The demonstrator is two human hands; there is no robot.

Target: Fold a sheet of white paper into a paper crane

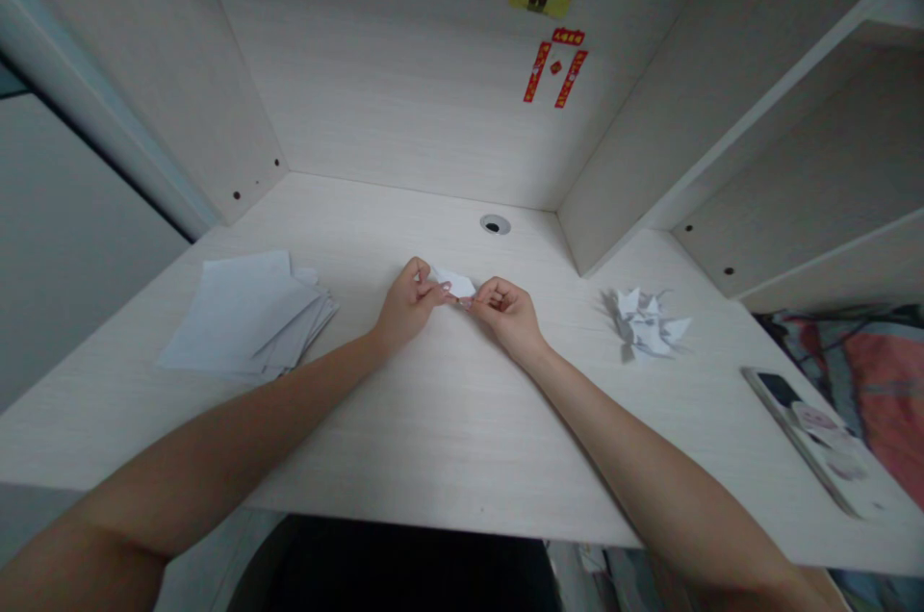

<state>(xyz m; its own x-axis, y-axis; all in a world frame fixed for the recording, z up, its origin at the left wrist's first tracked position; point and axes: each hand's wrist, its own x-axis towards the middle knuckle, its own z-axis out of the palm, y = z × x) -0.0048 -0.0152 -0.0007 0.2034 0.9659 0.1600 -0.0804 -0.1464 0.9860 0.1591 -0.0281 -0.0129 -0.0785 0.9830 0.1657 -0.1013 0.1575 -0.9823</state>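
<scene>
A small folded piece of white paper lies between both hands near the middle of the pale wooden desk. My left hand pinches its left side with curled fingers. My right hand pinches its right side, fingers closed. Most of the paper is hidden behind the fingers.
A loose stack of white paper sheets lies at the left. A pile of folded white paper figures sits at the right. A phone lies near the right edge. A cable hole is at the back, with shelf walls on both sides.
</scene>
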